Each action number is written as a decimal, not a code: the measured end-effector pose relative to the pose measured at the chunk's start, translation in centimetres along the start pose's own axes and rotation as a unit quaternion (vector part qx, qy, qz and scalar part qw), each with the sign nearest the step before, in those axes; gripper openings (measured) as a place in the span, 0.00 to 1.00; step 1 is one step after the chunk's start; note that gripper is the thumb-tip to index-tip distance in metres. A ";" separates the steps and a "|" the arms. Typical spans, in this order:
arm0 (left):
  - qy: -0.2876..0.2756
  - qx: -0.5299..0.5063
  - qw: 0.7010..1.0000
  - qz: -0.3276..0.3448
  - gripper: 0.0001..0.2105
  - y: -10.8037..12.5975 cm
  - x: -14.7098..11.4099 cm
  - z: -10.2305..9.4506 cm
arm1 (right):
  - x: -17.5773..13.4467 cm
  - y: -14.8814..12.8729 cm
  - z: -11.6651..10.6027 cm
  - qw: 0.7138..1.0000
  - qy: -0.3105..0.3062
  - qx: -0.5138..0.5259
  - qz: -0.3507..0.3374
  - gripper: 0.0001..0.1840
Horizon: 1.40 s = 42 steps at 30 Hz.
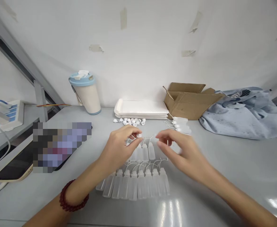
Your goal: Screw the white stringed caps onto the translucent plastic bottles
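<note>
My left hand point(121, 143) pinches a small white cap point(139, 135) between thumb and fingertips, above the back row of bottles. My right hand point(179, 148) is to the right of it, thumb and index finger curled close together. A faint pale bit shows at those fingertips, too blurred to name. Below my hands, several translucent squeeze bottles point(145, 153) with thin bent tubes lie in a back row, partly hidden by my left hand. A longer front row of similar bottles point(133, 187) lies nearer me. Several loose white caps point(135, 121) are scattered behind my left hand.
White flat envelopes point(140, 108) are stacked against the wall. An open cardboard box point(190, 101) stands beside them, with capped bottles point(181, 124) in front. Grey-blue cloth point(242, 113) lies at right. A tumbler point(87, 94) and a phone point(15, 160) with a cable are at left.
</note>
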State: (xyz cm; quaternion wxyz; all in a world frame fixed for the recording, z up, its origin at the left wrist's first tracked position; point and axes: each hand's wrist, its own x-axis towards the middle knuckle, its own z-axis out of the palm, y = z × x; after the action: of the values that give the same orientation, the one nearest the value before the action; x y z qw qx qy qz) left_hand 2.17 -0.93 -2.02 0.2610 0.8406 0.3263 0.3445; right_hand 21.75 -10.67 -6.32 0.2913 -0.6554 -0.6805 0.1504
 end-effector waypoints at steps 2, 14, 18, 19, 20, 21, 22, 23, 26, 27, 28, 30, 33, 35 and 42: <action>0.010 0.005 1.000 -0.006 0.05 -0.2 0.0 -0.1 | 1.8 -0.9 -0.3 0.999 -0.032 -0.009 0.024 0.10; -0.005 0.010 0.999 -0.032 0.04 0.1 -0.2 0.1 | 3.6 -1.2 0.8 0.988 -0.076 -0.076 0.113 0.14; -0.040 -0.024 0.995 -0.091 0.05 0.2 -0.1 0.4 | 3.4 -0.9 0.5 0.993 -0.027 -0.040 0.105 0.13; -0.051 -0.049 0.991 -0.114 0.05 0.3 -0.1 0.5 | 3.3 -0.8 0.3 0.995 -0.012 -0.022 0.098 0.13; -0.062 -0.082 0.985 -0.138 0.05 0.4 0.0 0.6 | 3.1 -0.8 0.1 0.996 0.002 -0.004 0.088 0.12; -0.073 -0.119 0.977 -0.160 0.05 0.4 0.1 0.7 | 3.0 -0.8 -0.2 0.997 0.013 0.012 0.071 0.12; -0.080 -0.157 0.968 -0.179 0.06 0.5 0.1 0.7 | 2.8 -0.9 -0.5 0.998 0.019 0.026 0.049 0.11; -0.083 -0.194 0.958 -0.194 0.06 0.6 0.2 0.8 | 2.6 -1.0 -0.7 0.999 0.024 0.035 0.025 0.09; -0.078 -0.270 0.934 -0.219 0.08 0.8 0.1 0.8 | 2.0 -1.1 -1.1 0.997 0.047 0.039 -0.053 0.05; -0.080 -0.285 0.929 -0.224 0.08 0.8 0.0 0.9 | 1.8 -1.1 -1.0 0.995 0.062 0.032 -0.076 0.04; -0.085 -0.297 0.924 -0.226 0.08 0.8 0.0 0.9 | 1.6 -1.1 -0.9 0.992 0.079 0.020 -0.097 0.04; -0.095 -0.314 0.916 -0.229 0.07 0.9 -0.2 1.0 | 1.3 -0.9 -0.5 0.984 0.111 -0.010 -0.139 0.04; -0.096 -0.327 0.912 -0.230 0.07 1.1 -0.3 1.2 | 1.1 -0.7 0.0 0.966 0.152 -0.057 -0.199 0.03; -0.096 -0.325 0.911 -0.234 0.07 1.1 -0.3 1.2 | 1.2 -0.6 0.2 0.954 0.171 -0.085 -0.233 0.03; -0.144 -0.320 0.903 -0.249 0.05 0.6 -0.2 0.8 | 0.9 -0.5 -0.4 0.917 0.159 -0.204 -0.303 0.09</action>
State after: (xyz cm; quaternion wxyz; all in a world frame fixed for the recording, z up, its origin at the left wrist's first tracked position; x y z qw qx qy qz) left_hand 2.87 -1.65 -2.25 0.6370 0.6440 0.3563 0.2293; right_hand 21.62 -9.95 -5.51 0.2875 -0.4780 -0.8071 -0.1935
